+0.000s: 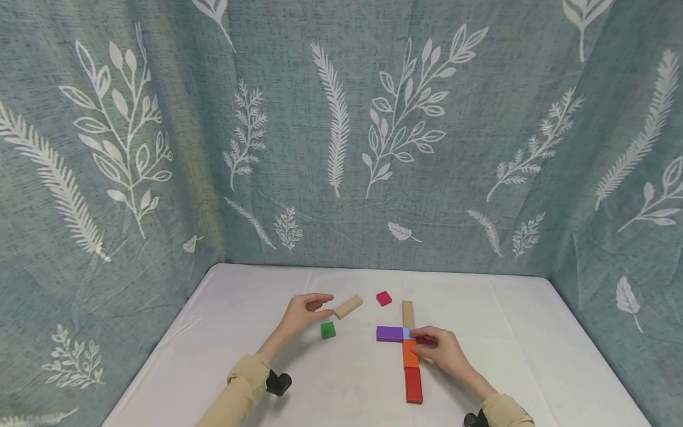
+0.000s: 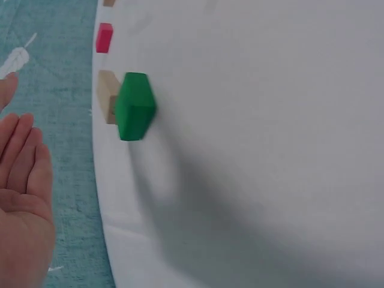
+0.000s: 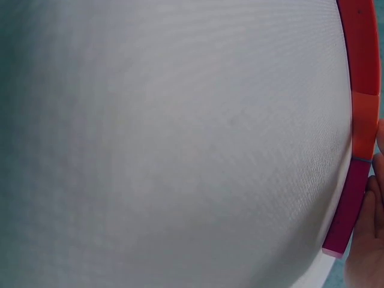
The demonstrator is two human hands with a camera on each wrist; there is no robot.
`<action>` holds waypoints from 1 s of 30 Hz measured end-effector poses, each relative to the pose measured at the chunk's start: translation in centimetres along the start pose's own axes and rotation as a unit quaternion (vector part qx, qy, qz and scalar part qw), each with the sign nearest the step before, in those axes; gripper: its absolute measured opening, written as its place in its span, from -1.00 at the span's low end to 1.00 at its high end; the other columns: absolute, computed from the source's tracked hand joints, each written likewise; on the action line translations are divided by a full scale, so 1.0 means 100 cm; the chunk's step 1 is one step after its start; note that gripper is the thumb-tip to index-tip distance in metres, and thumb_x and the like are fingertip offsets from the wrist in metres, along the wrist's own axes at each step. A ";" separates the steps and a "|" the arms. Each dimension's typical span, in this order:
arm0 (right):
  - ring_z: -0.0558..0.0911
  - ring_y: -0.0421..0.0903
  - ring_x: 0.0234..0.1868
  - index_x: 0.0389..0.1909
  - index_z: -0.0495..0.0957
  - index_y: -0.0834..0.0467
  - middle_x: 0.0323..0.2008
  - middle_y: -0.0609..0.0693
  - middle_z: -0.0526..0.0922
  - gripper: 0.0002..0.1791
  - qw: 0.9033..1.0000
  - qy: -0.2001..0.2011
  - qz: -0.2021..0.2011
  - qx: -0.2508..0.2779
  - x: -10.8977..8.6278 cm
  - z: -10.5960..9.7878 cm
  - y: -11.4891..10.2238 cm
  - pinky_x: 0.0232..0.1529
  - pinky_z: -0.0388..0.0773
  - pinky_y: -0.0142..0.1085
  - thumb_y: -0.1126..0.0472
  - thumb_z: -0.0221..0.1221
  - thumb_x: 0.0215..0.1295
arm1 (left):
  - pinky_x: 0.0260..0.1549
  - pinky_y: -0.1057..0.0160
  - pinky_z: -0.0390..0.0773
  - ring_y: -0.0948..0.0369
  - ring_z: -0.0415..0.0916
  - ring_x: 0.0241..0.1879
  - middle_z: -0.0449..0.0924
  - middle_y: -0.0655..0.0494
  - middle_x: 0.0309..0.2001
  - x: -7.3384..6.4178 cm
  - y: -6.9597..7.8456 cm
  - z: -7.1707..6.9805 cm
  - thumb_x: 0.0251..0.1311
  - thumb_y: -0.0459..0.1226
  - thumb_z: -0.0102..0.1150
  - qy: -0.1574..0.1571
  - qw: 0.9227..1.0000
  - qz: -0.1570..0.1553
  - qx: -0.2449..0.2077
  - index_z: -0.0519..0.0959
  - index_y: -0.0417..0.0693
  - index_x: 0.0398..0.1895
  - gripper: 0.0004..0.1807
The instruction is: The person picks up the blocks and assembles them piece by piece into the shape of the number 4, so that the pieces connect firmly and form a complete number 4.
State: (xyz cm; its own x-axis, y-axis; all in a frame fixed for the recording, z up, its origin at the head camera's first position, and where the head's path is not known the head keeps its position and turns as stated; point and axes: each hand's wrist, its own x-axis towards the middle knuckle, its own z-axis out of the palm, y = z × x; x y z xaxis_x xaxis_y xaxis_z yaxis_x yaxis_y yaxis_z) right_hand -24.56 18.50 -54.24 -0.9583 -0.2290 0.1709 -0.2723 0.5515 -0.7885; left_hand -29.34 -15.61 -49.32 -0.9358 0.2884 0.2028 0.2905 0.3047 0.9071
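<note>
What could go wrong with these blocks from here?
The right hand is right at the cross of blocks, so a slip might nudge the orange block out of line. The left hand is close to the loose tan block and green cube, and could bump either.

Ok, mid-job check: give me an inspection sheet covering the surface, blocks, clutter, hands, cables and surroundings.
Surface: white-covered table, lightly creased.
Blocks, cross: light blue block at centre; upright tan block beyond, purple block left, maroon block right, orange block then red block on the near side.
Blocks, loose: slanted tan block, green block, pink-red block.
Clutter: nothing seen.
Hands: left hand beside the slanted tan block, fingers relaxed; right hand at the cross's middle, grip unclear.
Cables: nothing seen.
Surroundings: blue-green curtain with white leaf prints, behind and at both sides.
</note>
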 end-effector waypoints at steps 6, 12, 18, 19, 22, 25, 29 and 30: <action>0.65 0.01 -0.04 -0.10 0.65 0.14 -0.12 0.02 0.71 -0.66 1.000 0.000 -0.003 -0.004 0.001 0.000 0.001 -0.01 0.60 -0.24 0.22 0.37 0.05 | 0.14 0.13 0.48 -0.13 0.50 0.11 0.58 -0.30 0.02 -0.008 -0.016 -0.002 0.13 -0.31 0.29 -0.009 1.000 -0.001 0.014 0.55 -0.38 0.01 -0.59; 0.64 0.03 -0.04 -0.10 0.65 0.16 -0.12 0.05 0.70 -0.66 1.000 -0.003 -0.006 -0.001 0.003 -0.002 0.001 -0.01 0.60 -0.19 0.21 0.37 0.05 | 0.03 0.22 0.56 -0.04 0.57 0.02 0.65 -0.18 -0.06 -0.019 -0.027 -0.003 0.08 -0.18 0.34 -0.004 0.999 0.038 0.032 0.60 -0.33 -0.06 -0.55; 0.64 0.04 -0.05 -0.11 0.65 0.17 -0.12 0.05 0.70 -0.66 1.000 -0.001 -0.008 0.002 0.004 -0.003 0.002 0.00 0.59 -0.17 0.22 0.38 0.04 | 0.04 0.18 0.55 -0.10 0.55 0.05 0.64 -0.21 -0.05 -0.023 -0.037 0.001 0.05 -0.24 0.36 -0.008 0.999 0.014 0.050 0.60 -0.35 -0.07 -0.58; 0.64 0.04 -0.04 -0.11 0.65 0.17 -0.12 0.05 0.70 -0.66 1.000 -0.001 -0.008 0.003 0.004 -0.003 0.002 0.00 0.59 -0.17 0.22 0.38 0.04 | 0.05 0.16 0.55 -0.11 0.55 0.05 0.63 -0.23 -0.04 -0.022 -0.038 0.002 0.05 -0.27 0.36 -0.008 0.999 0.009 0.053 0.60 -0.36 -0.07 -0.59; 0.64 0.04 -0.04 -0.11 0.65 0.17 -0.12 0.05 0.70 -0.66 1.000 -0.001 -0.008 0.001 0.005 -0.002 0.004 0.00 0.59 -0.17 0.22 0.38 0.04 | 0.06 0.13 0.54 -0.13 0.54 0.06 0.61 -0.28 -0.02 -0.022 -0.043 0.006 0.04 -0.34 0.35 -0.008 0.999 -0.002 0.048 0.58 -0.38 -0.05 -0.60; 0.65 0.04 -0.05 -0.11 0.65 0.17 -0.12 0.05 0.71 -0.65 1.000 -0.001 -0.011 0.001 0.005 -0.002 0.006 -0.01 0.59 -0.18 0.21 0.38 0.04 | 0.04 0.13 0.55 -0.13 0.55 0.05 0.60 -0.31 -0.02 -0.022 -0.046 0.008 0.03 -0.38 0.35 -0.009 0.999 0.000 0.037 0.57 -0.40 -0.05 -0.60; 0.65 0.04 -0.05 -0.11 0.65 0.17 -0.12 0.05 0.70 -0.65 1.000 -0.002 -0.014 0.003 0.006 -0.003 0.008 -0.01 0.60 -0.19 0.20 0.38 0.04 | 0.02 0.21 0.56 -0.11 0.56 0.04 0.60 -0.29 -0.02 -0.022 -0.048 0.009 0.02 -0.38 0.35 -0.014 0.999 0.003 0.046 0.57 -0.38 -0.05 -0.61; 0.65 0.04 -0.05 -0.11 0.65 0.17 -0.12 0.05 0.70 -0.65 1.000 -0.003 -0.014 0.004 0.006 -0.003 0.008 -0.01 0.60 -0.19 0.20 0.38 0.04 | 0.02 0.23 0.57 -0.11 0.56 0.04 0.60 -0.29 -0.03 -0.021 -0.049 0.009 0.02 -0.38 0.36 -0.015 0.999 0.005 0.050 0.57 -0.38 -0.06 -0.60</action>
State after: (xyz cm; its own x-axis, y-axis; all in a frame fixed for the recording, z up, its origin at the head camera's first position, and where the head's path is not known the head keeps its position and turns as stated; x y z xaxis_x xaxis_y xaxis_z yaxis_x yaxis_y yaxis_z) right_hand -25.35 19.01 -54.61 -0.9500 -0.2480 0.1895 -0.2978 0.5383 -0.7884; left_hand -28.56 -16.86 -54.52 -0.9266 0.3193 0.1985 0.3195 0.3905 0.8634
